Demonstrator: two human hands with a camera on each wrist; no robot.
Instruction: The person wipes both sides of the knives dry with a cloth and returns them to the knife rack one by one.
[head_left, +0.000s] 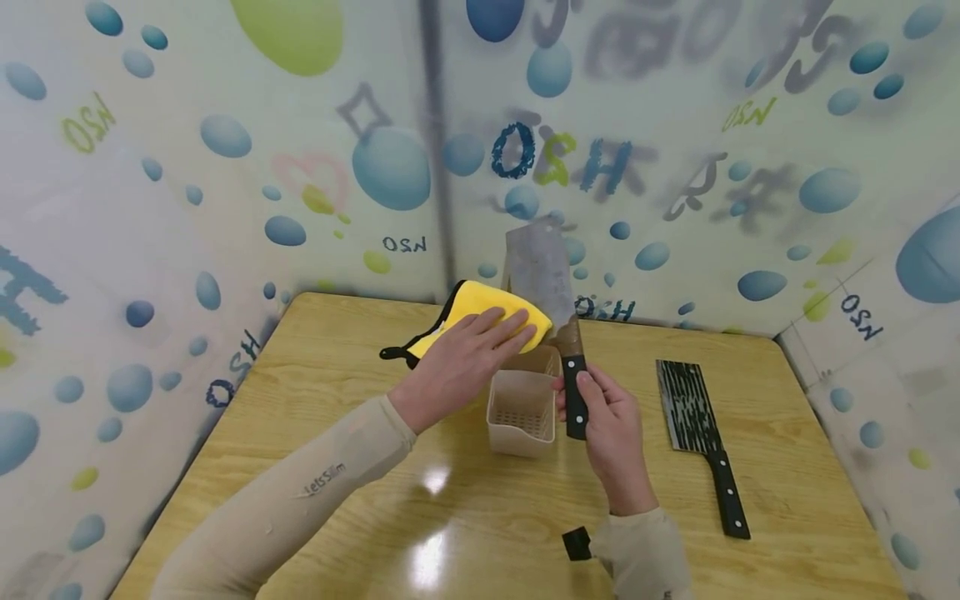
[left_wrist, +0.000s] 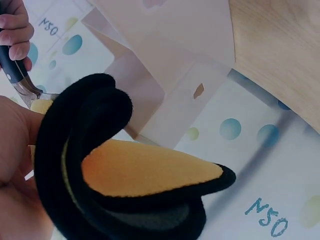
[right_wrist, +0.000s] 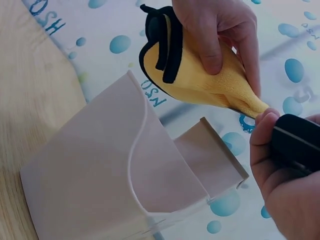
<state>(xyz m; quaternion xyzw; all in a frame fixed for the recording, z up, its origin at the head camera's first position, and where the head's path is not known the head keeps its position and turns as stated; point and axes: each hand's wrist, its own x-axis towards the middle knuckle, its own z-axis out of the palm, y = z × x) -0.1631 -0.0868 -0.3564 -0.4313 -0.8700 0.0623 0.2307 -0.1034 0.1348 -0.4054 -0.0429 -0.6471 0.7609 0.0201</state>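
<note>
My right hand [head_left: 615,421] grips the black riveted handle of a cleaver [head_left: 538,267], its broad grey blade pointing up and away. Brown staining shows on the metal by the handle. My left hand [head_left: 468,354] holds a yellow cloth [head_left: 480,298] with black edging against the blade's left side, low down. In the right wrist view, the thumb and fingers of that hand pinch the folded cloth [right_wrist: 195,80] around the blade, hiding part of it. Below the cloth stands a beige plastic knife holder [head_left: 522,437], partly covered by the left hand and cleaver.
A second cleaver [head_left: 688,408], its blade striped black and silver, lies on the wooden table [head_left: 300,467] at the right. Near my right sleeve is a small black piece [head_left: 577,543]. Walls with printed bubbles [head_left: 390,167] rise behind and beside the table.
</note>
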